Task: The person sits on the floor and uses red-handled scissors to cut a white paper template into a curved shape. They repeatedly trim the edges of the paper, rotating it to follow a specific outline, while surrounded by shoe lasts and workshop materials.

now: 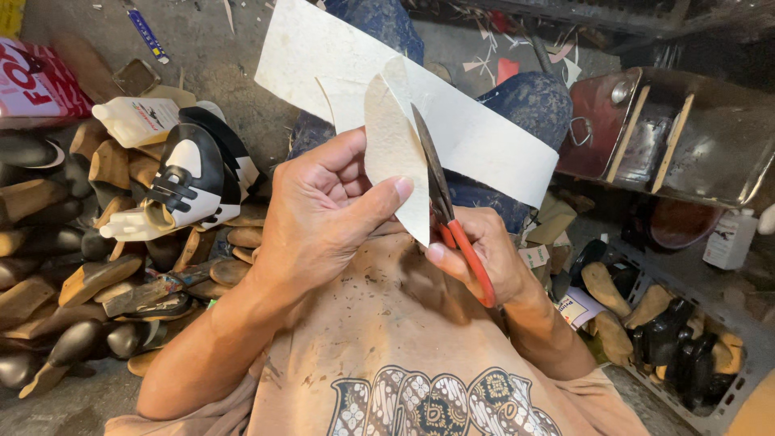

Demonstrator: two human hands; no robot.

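My left hand pinches a large cream sheet of thin material by a partly cut, curved flap, thumb on top. My right hand grips red-handled scissors, whose dark blades run up into the cut in the sheet. The sheet stretches from upper left to the right, above my blue-trousered knees. Below the hands is my tan printed shirt.
A heap of wooden shoe lasts and soles lies at left, with black-and-white shoe uppers and a white bottle. A metal tray rack stands at right, above more lasts. Scraps litter the concrete floor.
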